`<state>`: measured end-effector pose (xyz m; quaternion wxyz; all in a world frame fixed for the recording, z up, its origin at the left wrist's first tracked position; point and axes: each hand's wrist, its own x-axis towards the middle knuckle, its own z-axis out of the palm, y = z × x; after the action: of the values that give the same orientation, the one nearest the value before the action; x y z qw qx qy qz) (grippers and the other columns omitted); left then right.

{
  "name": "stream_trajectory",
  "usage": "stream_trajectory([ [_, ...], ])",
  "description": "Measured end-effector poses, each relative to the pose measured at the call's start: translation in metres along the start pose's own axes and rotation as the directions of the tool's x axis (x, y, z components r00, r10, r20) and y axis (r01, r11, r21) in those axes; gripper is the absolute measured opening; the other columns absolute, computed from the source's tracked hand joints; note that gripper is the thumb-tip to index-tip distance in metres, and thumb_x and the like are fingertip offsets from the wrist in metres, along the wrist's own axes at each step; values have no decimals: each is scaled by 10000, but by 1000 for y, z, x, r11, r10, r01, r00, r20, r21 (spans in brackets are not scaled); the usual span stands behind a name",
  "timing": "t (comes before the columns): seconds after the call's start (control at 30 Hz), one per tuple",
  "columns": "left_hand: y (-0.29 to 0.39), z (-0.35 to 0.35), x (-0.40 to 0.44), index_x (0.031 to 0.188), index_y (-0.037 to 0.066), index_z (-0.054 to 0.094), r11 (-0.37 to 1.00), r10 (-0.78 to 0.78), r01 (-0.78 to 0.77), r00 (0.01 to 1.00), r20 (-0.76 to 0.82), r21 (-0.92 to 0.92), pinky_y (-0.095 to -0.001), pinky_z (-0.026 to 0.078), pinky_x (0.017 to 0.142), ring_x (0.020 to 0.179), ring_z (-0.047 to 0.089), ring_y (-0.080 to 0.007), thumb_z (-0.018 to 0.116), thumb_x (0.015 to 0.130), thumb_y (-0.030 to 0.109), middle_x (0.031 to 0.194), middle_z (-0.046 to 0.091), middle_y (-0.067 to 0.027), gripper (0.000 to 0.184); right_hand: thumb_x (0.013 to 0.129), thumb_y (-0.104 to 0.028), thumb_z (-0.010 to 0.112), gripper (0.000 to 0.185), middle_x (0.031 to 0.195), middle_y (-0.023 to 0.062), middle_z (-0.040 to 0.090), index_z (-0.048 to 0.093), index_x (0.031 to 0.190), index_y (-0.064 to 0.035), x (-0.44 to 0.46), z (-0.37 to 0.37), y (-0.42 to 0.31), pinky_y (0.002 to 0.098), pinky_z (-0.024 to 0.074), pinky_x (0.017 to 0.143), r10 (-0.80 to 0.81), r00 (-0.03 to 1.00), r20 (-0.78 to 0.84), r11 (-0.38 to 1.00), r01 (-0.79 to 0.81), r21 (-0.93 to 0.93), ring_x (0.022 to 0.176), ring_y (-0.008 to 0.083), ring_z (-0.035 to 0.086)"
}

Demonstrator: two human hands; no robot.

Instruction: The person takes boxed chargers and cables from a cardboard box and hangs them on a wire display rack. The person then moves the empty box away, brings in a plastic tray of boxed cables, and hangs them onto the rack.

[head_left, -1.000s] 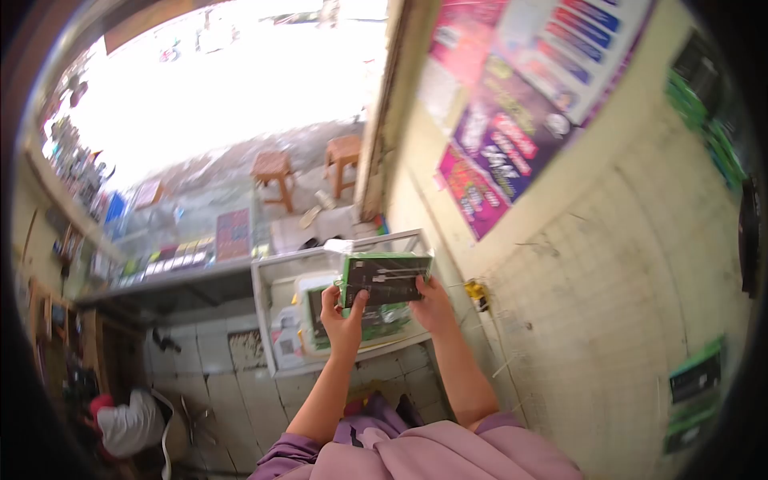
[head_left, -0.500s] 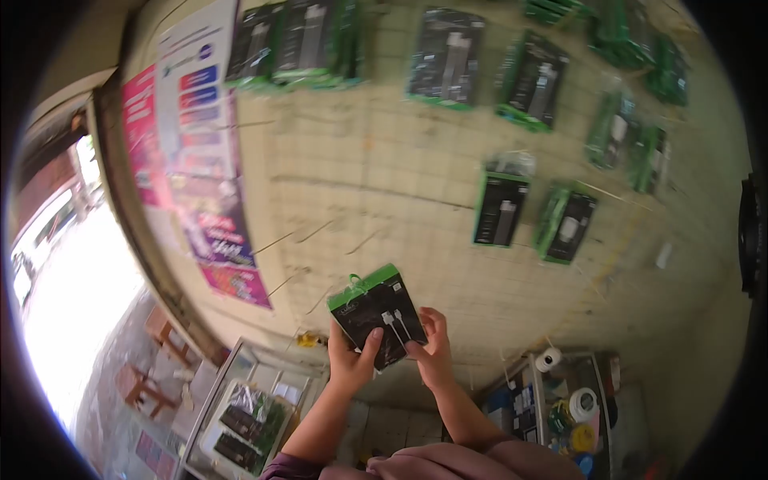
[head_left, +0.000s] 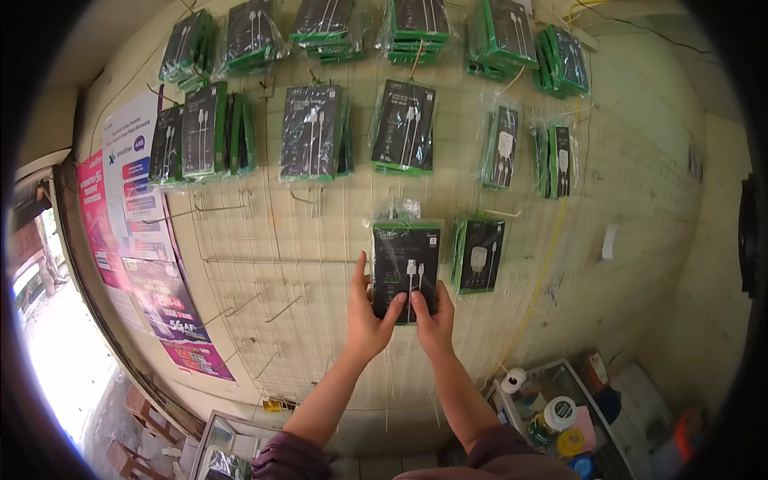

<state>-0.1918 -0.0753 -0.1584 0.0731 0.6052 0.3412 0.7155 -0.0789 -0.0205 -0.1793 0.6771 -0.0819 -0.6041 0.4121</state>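
Upright in front of the wire rack, a black and green cable box (head_left: pixel 406 260) in clear wrap is held between both hands. My left hand (head_left: pixel 374 320) grips its left lower side, thumb on the front and index finger raised along the edge. At the lower right side, my right hand (head_left: pixel 433 320) holds it, thumb on the front. The box overlaps the spot where a hook would be, so its hanging is unclear. Just right of it hangs a charger box (head_left: pixel 478 254). Above hang more cable boxes, among them one (head_left: pixel 405 126) directly overhead.
Bare hooks (head_left: pixel 286 308) stick out from the rack at the left. Posters (head_left: pixel 144 240) cover the wall beside the doorway. Low down are a glass case (head_left: pixel 232 440) at left and another (head_left: pixel 564 368) with jars (head_left: pixel 558 414) at right. Stools (head_left: pixel 148 412) stand outside.
The view has swung from the counter and doorway to the rack. Both hands, still on the box, have brought it upright before the rack, close beside the charger box.
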Motion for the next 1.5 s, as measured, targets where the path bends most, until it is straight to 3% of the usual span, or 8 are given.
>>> stream_trajectory([
  [0.23, -18, 3, 18, 1523, 6, 113, 990, 107, -105, 994, -17, 94, -328, 530, 863, 1102, 619, -230, 617, 908, 1, 1305, 533, -201, 795, 959, -168, 644, 255, 988, 37, 648, 568, 1132, 3, 32, 10, 6, 246, 483, 781, -26, 999, 38, 999, 27, -23, 893, 79, 592],
  [0.83, -52, 3, 31, 1517, -10, 206, 991, -92, 90, 996, 8, 94, -383, 521, 877, 1066, 631, -316, 686, 903, 140, 1242, 561, -241, 794, 953, -218, 662, 284, 953, 51, 654, 578, 1101, 8, 48, 2, 47, 252, 483, 757, 56, 998, -33, 997, -58, -58, 860, 84, 588],
  [0.9, -65, 4, 33, 1505, -11, 254, 944, 4, -3, 1000, -3, 331, -401, 521, 867, 1036, 633, -349, 677, 915, 194, 1246, 533, -250, 755, 946, -230, 673, 320, 966, 64, 652, 562, 1129, 8, 52, 0, 60, 261, 485, 767, 50, 998, -41, 995, -53, -80, 873, 98, 594],
  [1.1, -100, 7, 41, 1494, 28, 320, 899, 39, -20, 999, -34, 437, -426, 517, 842, 1029, 606, -366, 708, 893, 254, 1189, 506, -239, 750, 905, -233, 722, 530, 1091, 132, 618, 432, 1280, 2, 62, -10, 92, 302, 488, 824, 45, 990, -137, 977, -73, -203, 950, 178, 612],
  [1.17, -95, 6, 41, 1490, 33, 330, 897, -49, 66, 998, -50, 438, -399, 532, 849, 1067, 599, -342, 709, 895, 256, 1210, 494, -224, 740, 894, -219, 732, 551, 1111, 142, 606, 420, 1291, 1, 64, -12, 107, 299, 481, 836, -97, 979, -177, 972, 55, -230, 969, 187, 605],
  [1.33, -70, -22, 5, 1471, 79, 384, 864, -183, 193, 981, -67, 464, -372, 565, 838, 1178, 561, -321, 705, 906, 249, 1309, 431, -195, 673, 879, -195, 734, 587, 1257, 153, 509, 394, 1324, -19, 25, 0, 79, 373, 403, 971, -67, 975, -210, 955, 2, -295, 1138, 226, 523],
  [1.4, -61, -50, -28, 1446, 84, 419, 860, -256, 264, 964, -78, 437, -367, 562, 843, 1183, 560, -315, 693, 914, 234, 1312, 437, -188, 617, 874, -146, 705, 559, 1343, 164, 429, 397, 1325, -27, -2, 11, 61, 433, 325, 1046, -279, 925, -259, 792, 70, -606, 1240, 273, 441],
  [1.5, -44, -97, -96, 1352, 80, 515, 842, -369, 394, 919, -139, 367, -359, 552, 848, 1185, 566, -290, 663, 931, 199, 1307, 480, -152, 461, 862, -104, 675, 531, 1366, 177, 405, 403, 1309, -16, -59, 41, 41, 470, 280, 1078, -300, 940, -164, 830, 173, -530, 1280, 301, 395],
])
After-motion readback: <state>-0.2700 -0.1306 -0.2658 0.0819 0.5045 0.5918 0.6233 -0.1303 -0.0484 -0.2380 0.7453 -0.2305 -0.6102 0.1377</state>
